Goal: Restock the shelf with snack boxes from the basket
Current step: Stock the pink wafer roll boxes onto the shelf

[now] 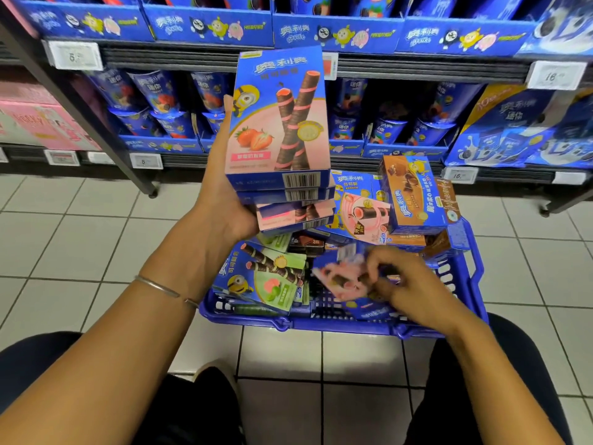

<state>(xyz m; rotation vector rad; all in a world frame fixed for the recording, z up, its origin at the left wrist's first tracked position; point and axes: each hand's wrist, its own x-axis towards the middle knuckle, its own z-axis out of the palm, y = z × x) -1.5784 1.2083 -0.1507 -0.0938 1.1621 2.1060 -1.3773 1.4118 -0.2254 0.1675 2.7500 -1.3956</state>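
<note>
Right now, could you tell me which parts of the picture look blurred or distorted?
Head view: the right hand and the pink box it holds are motion-blurred; the strawberry boxes in the left hand are sharp; wide-angle distortion bows the shelf rails.

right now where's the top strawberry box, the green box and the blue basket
top strawberry box (279, 117): head view, middle of its front face
green box (264, 279): head view, centre of its printed face
blue basket (337, 326): head view, its near rim
</note>
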